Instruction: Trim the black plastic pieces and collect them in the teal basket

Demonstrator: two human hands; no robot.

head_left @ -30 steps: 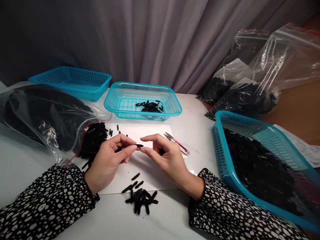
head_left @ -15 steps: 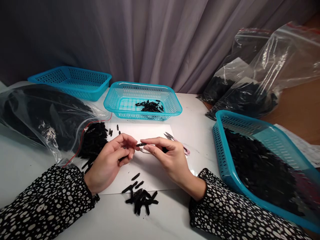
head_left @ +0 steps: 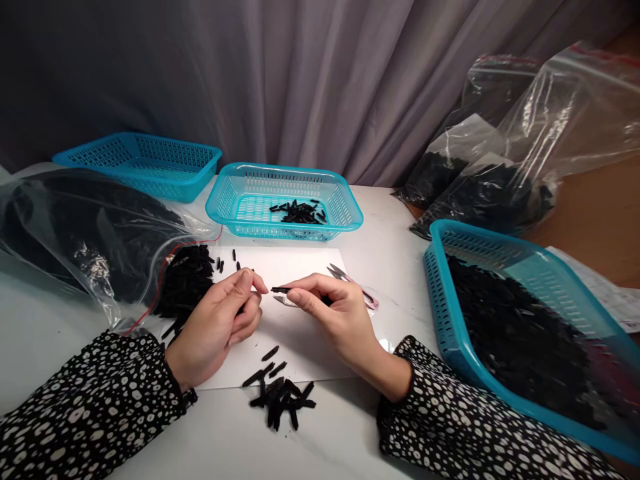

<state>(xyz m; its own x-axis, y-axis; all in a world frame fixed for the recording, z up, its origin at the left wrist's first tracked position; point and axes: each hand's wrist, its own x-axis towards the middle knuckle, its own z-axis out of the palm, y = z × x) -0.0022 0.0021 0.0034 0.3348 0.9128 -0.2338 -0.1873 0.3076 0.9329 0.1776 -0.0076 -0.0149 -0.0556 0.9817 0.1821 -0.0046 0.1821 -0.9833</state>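
Observation:
My right hand (head_left: 333, 307) pinches a thin black piece (head_left: 280, 290) between thumb and forefinger, its free end pointing left. Below that piece a pointed metal tip (head_left: 283, 301) shows under the fingers; the tool it belongs to is mostly hidden, and something dark sits in the palm. My left hand (head_left: 223, 320) is closed just left of the piece, thumb pressed to forefinger and the other fingers curled. A dark spot shows between its fingers, too hidden to name. Beneath both hands lies a white sheet (head_left: 305, 347). A pile of black pieces (head_left: 283, 400) lies at its near edge.
Black pieces (head_left: 185, 280) spill from a large zip bag (head_left: 95, 233) on the left. A blue basket (head_left: 235, 227) holding some pieces stands behind, beside another blue basket (head_left: 185, 190). Pink-handled scissors (head_left: 370, 300) lie right, near a fuller basket (head_left: 440, 293). More bags (head_left: 545, 127) stand behind.
My left hand has drawn slightly back from the black piece, and its thumb has moved up against the forefinger. The dark piece seen in its fingers is now mostly hidden. My right hand barely moved.

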